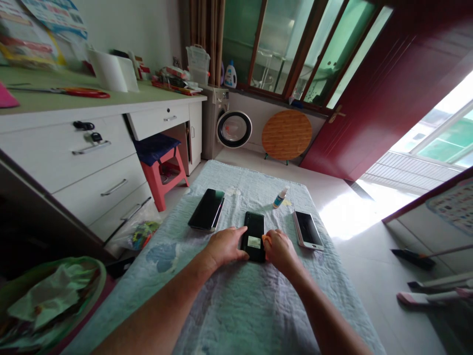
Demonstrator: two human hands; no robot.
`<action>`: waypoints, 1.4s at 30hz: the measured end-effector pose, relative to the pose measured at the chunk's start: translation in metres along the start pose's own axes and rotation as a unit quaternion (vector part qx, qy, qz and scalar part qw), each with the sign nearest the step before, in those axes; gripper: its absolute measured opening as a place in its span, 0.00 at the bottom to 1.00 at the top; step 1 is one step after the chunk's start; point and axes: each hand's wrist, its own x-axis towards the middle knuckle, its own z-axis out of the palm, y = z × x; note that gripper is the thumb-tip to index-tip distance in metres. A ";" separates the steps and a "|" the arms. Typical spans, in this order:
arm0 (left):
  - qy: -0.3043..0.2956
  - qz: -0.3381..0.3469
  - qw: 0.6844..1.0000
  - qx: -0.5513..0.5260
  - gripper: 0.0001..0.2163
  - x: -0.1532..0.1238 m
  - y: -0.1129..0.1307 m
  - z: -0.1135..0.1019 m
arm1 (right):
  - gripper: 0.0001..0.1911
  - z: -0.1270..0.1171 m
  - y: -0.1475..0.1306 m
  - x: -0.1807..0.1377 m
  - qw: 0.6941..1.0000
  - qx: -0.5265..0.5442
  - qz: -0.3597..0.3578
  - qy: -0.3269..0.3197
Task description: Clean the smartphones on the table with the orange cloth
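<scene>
A black phone [254, 232] with a pale sticker lies in the middle of a light blue quilted cloth [229, 305]. My left hand [225, 245] rests on the phone's left edge, fingers against its side. On the phone's right side, my right hand [280, 250] has its fingertips by the sticker, pinching something small and orange. A larger black phone [207, 209] lies to the left. A white-edged phone [308, 230] lies to the right. A small spray bottle [280, 198] stands behind them.
White desk with drawers [92, 153] on the left, a red stool [161, 165] under it. Green bin with bags [44, 301] at lower left. Washing machine [227, 125] and round wooden tabletop [286, 134] at the back wall. Red door [388, 93] and broom [417, 256] right.
</scene>
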 end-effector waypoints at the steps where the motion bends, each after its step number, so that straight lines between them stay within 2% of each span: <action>1: 0.001 0.001 1.000 0.001 0.39 0.000 -0.001 0.001 | 0.13 0.000 -0.001 -0.007 1.000 0.004 -0.001 -0.005; 8: 0.003 0.003 1.000 -0.002 0.38 0.000 -0.001 0.002 | 0.12 -0.001 0.002 -0.045 0.998 0.052 -0.037 -0.014; 14: -0.010 0.001 1.000 0.003 0.38 -0.001 0.002 -0.002 | 0.07 -0.008 -0.013 -0.044 0.981 0.152 -0.122 0.007; 18: -0.016 -0.002 1.000 0.001 0.39 -0.001 0.001 -0.003 | 0.08 0.004 -0.016 -0.025 0.980 0.117 -0.161 0.014; 21: -0.012 0.001 1.000 -0.005 0.39 -0.001 0.000 -0.002 | 0.10 0.010 -0.010 0.000 0.980 0.104 -0.164 0.037; 27: -0.011 0.004 1.000 -0.014 0.36 -0.004 0.004 -0.006 | 0.11 0.008 0.001 0.059 0.991 0.050 -0.079 0.091; 31: -0.006 -0.005 1.000 -0.014 0.36 -0.004 0.006 -0.007 | 0.12 0.011 -0.009 0.078 0.994 0.025 -0.068 0.079; 35: 0.005 -0.024 0.999 -0.022 0.41 -0.003 0.005 -0.003 | 0.13 0.016 -0.021 0.072 0.992 0.037 -0.098 0.072; 42: -0.016 0.001 1.000 -0.020 0.46 -0.001 -0.003 -0.003 | 0.11 0.012 -0.024 0.028 0.969 0.112 -0.217 0.025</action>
